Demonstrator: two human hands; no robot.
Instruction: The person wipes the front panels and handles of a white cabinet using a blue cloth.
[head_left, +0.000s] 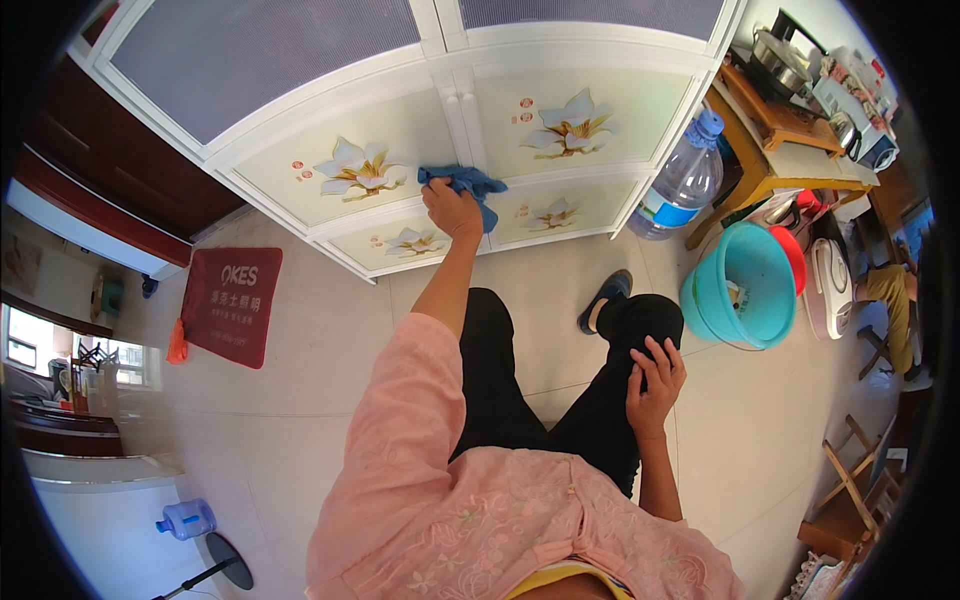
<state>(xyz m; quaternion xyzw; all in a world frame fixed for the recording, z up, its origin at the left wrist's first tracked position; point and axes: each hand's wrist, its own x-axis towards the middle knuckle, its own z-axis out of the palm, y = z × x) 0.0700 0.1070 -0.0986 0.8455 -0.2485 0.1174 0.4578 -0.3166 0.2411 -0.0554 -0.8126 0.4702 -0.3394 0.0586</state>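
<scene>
My left hand (453, 208) grips a blue cloth (474, 182) and presses it against the front of a white cabinet (405, 120), near the middle frame where the doors and lower panels meet. The cabinet's pale panels carry printed white flowers, and two small round knobs (460, 97) sit above the cloth. The cloth is bunched, and part of it hangs below my fingers. My right hand (655, 379) rests on my right knee with its fingers spread and holds nothing.
A turquoise bucket (739, 289) stands on the tiled floor at the right, near a red basin (789, 259). Behind them are a large water bottle (679, 180), a wooden table (802, 169) and a white appliance (830, 289). A red mat (234, 307) lies at the left. Someone's leg (892, 307) shows at the far right.
</scene>
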